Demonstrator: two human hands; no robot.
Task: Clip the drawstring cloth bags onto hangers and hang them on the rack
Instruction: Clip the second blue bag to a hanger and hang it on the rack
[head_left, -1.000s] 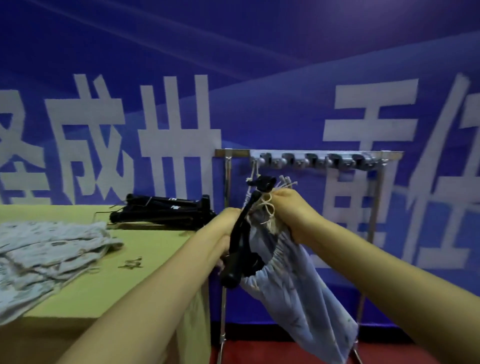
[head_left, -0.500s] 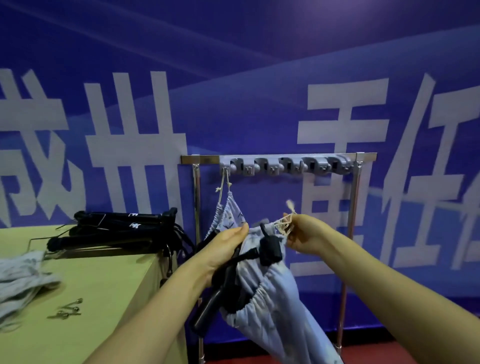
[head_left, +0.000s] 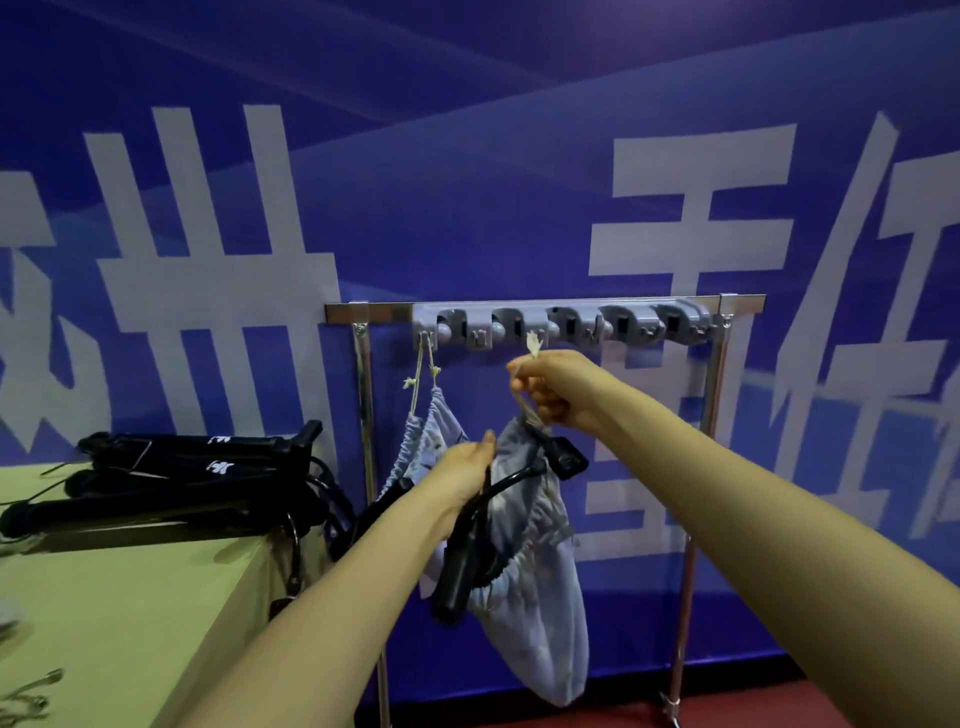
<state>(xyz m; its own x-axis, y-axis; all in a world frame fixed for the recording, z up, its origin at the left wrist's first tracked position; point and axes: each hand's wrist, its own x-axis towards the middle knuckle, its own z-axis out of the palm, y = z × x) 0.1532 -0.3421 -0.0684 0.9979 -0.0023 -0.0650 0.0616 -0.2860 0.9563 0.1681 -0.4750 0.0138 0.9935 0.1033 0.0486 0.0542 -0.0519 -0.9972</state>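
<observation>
Up against the blue banner wall (head_left: 467, 156), just below the rack (head_left: 561, 307), we've got our left grip (head_left: 465, 480) curled round the black hanger (head_left: 457, 577) and right grip (head_left: 556, 389) pinching the drawstring (head_left: 533, 344), cloth bag (head_left: 540, 623) dangling vertical, mouth up.

Left hand (head_left: 462, 475) grips the hanger (head_left: 458, 582); right hand (head_left: 553, 389) pinches the drawstring (head_left: 525, 413) just below the rack (head_left: 571, 325).

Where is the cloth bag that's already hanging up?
The hung drawstring bag hangs by its cord from the leftmost hook of the rack, near centre of the head view, just behind the left hand and left of the held bag.
</observation>
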